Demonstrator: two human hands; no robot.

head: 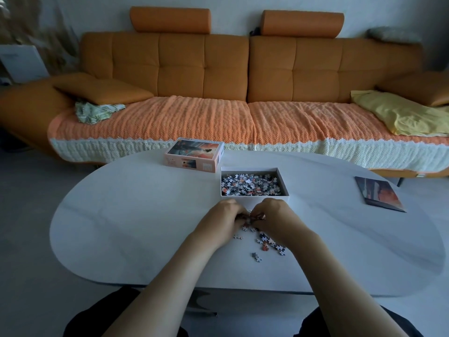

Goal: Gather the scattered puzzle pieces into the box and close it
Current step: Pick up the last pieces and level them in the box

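Both forearms reach over the white table, left hand and right hand together, pinching loose puzzle pieces before one open box, one lid behind, one picture card right.

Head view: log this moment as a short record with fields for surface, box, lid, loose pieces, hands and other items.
surface: white oval table
box: open white cardboard box, holding many puzzle pieces
lid: pink picture-printed box lid, on table behind-left of box, off
loose pieces: small scattered puzzle pieces, on table in front of box
hands: left hand and right hand together, gathering pieces
other: dark reference picture sheet, right
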